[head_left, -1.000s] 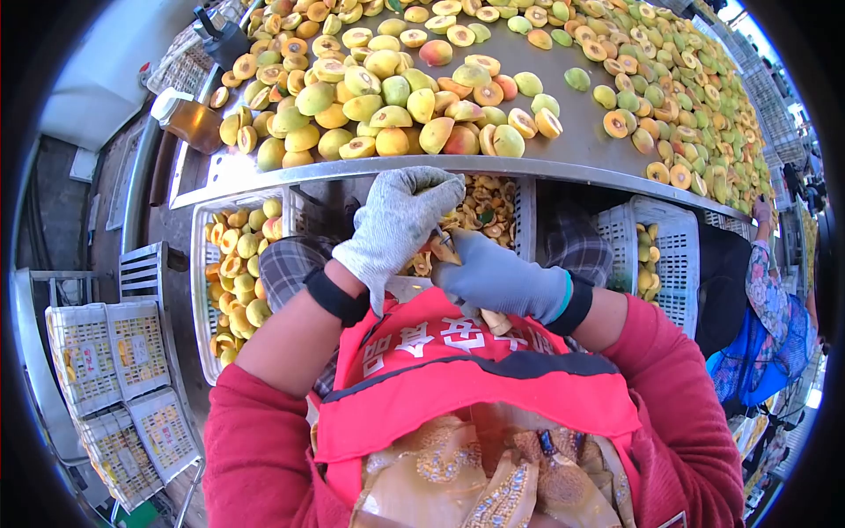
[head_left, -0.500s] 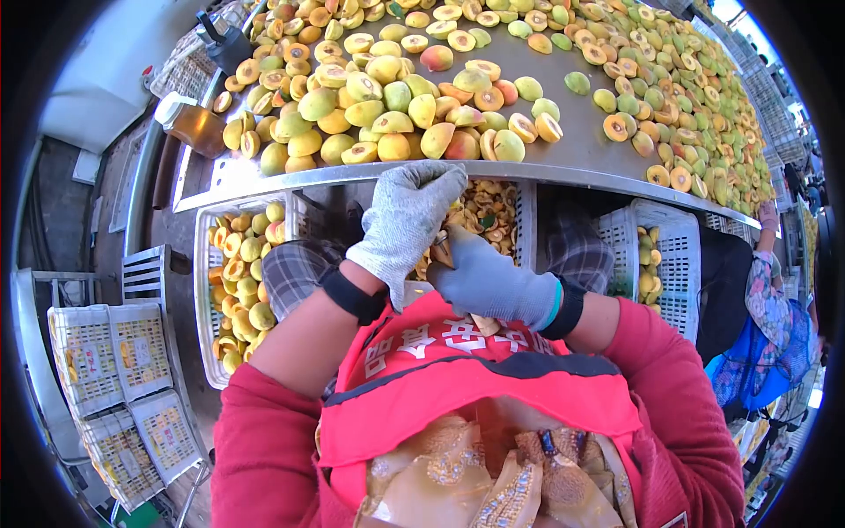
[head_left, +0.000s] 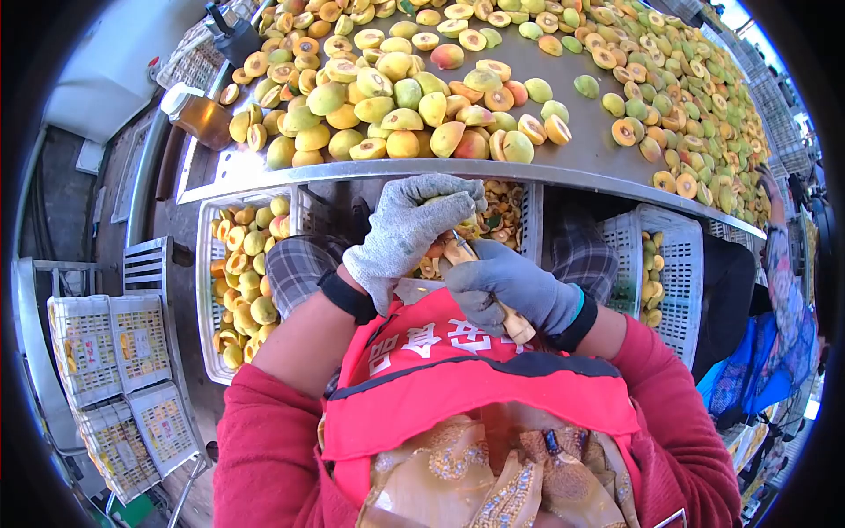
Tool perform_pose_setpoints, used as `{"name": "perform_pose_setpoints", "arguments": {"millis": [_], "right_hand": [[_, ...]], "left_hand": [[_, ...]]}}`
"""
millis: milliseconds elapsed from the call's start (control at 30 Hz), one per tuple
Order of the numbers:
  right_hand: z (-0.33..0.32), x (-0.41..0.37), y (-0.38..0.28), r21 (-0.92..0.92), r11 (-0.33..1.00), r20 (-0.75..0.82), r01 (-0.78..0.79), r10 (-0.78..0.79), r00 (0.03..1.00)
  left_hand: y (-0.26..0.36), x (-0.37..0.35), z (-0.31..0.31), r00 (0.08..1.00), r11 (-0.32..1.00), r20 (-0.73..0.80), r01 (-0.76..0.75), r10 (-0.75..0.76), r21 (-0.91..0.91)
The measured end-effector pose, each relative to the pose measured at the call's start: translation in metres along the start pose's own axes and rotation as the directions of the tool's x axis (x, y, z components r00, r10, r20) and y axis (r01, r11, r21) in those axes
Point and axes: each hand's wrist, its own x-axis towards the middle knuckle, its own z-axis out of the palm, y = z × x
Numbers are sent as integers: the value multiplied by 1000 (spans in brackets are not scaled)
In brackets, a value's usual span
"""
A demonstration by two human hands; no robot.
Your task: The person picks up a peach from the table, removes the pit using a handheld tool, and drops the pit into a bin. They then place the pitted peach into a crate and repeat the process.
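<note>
My left hand (head_left: 409,224), in a pale knit glove, is closed with its fingers curled. A sliver of yellow fruit (head_left: 435,201), apparently a peach piece, shows between them; the rest is hidden. My right hand (head_left: 515,286), in a grey coated glove, is wrapped round a wooden-handled tool (head_left: 518,325). Its short metal end points up toward my left palm, partly hidden by the fingers. Both hands meet just below the table edge, above a crate of peach scraps (head_left: 502,207). Beyond them, halved peaches (head_left: 400,119) are heaped on the metal table (head_left: 563,150).
A crate of peach halves (head_left: 246,290) stands left of my knees, and another white crate (head_left: 673,264) stands right. A lidded jar of amber liquid (head_left: 198,117) is at the table's left corner. Stacked crates (head_left: 123,370) are at far left; a co-worker's sleeve (head_left: 782,290) shows at right.
My right hand has tilted and moved slightly right and down, showing more of the wooden handle. My left fingers have shifted a little. The co-worker's arm has moved up at the right.
</note>
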Motion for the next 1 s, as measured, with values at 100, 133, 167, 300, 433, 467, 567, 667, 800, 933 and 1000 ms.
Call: {"name": "perform_pose_setpoints", "arguments": {"millis": [100,133,167,300,433,467,567,667,800,933,1000], "right_hand": [[5,2,2,175,985,22,1,-5,1000],[10,0,-1,230,973,34,-10,2,999],[17,-2,-7,281,960,50,-22,8,999],[21,2,-7,286,957,60,51,-71,996],[23,2,-9,328,944,106,32,-70,992],[24,3,-7,346,938,107,27,-68,992],[27,5,-4,343,936,82,74,-108,991],[29,6,3,242,951,59,195,-215,975],[33,0,-2,262,923,-5,281,-290,957],[18,-2,-2,379,899,39,219,-252,967],[6,4,1,331,922,57,200,-231,971]], "left_hand": [[-2,-5,11,992,996,-130,-2,-10,-92],[-4,-5,12,986,998,-158,-56,50,-37],[-4,-4,14,978,994,-195,-88,75,-59],[-2,-2,15,961,978,-250,-153,115,-138],[-1,-4,10,972,954,-189,-183,139,-239],[-1,-5,9,972,945,-184,-189,143,-265],[-1,-7,13,965,911,-235,-195,113,-362],[-3,-5,17,949,873,-301,-224,94,-433],[-20,3,-9,950,839,-311,-173,4,-516],[-9,1,-14,935,782,-354,-233,16,-579],[-10,-2,-26,940,741,-336,-263,55,-617]]}}
